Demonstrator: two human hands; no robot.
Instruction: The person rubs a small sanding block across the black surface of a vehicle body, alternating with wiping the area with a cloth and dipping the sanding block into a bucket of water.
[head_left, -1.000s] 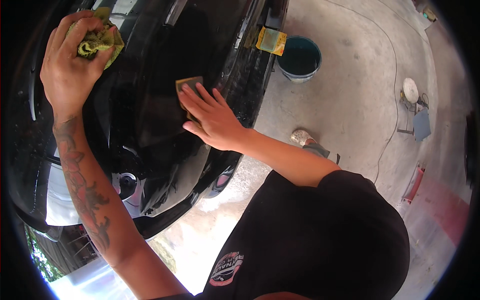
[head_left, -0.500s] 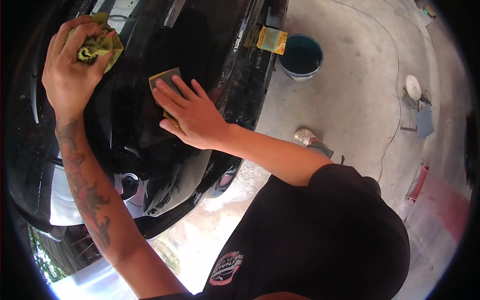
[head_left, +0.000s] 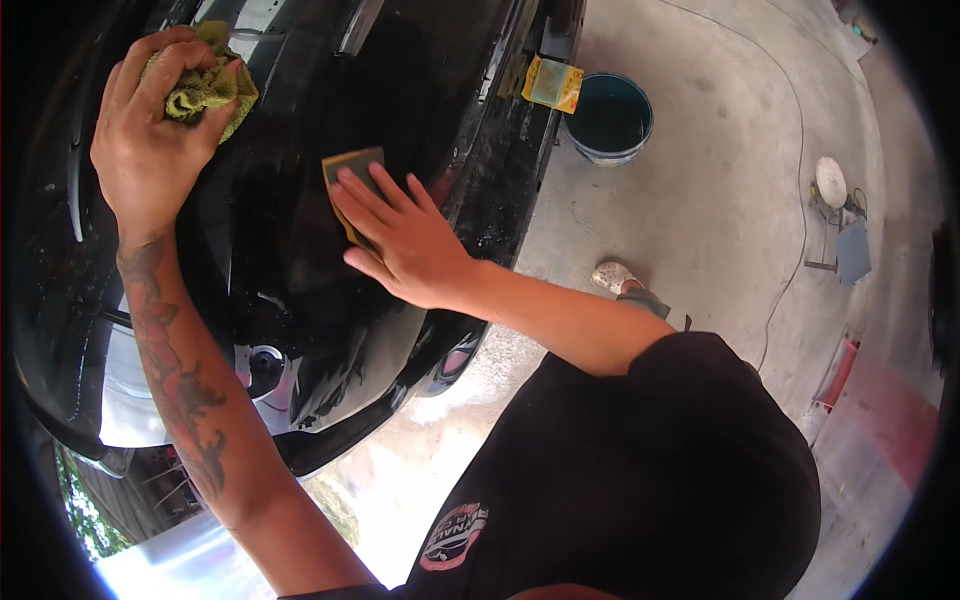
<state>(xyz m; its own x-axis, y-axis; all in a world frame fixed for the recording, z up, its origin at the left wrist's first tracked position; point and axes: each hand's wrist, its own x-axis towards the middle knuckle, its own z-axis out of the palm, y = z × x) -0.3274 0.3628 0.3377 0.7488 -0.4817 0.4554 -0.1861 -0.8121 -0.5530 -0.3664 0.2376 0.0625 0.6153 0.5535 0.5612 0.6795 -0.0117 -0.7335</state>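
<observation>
On the black car panel (head_left: pixel 330 330), wet-looking with glossy reflections, my right hand (head_left: pixel 410 240) presses a folded sheet of sandpaper (head_left: pixel 362 165), grey with yellow edges. Its fingers are stretched over the sheet and the thumb lies along the near side. Farther left, my left hand (head_left: pixel 150 135) is closed round a crumpled yellow-green cloth (head_left: pixel 205 95), which rests on or just above the car's surface. Part of the sandpaper is hidden under my right fingers.
A yellow packet (head_left: pixel 552 84) lies at the car's edge, beside a dark bucket (head_left: pixel 608 118) of liquid on the concrete floor. A cable (head_left: pixel 801 190) runs along the floor. Off to the right stand a small stand with a round white top (head_left: pixel 830 182) and a red object (head_left: pixel 838 375).
My right hand and the sandpaper have slid a little right and nearer across the panel. My left hand still grips the cloth, with the whole view shifted slightly.
</observation>
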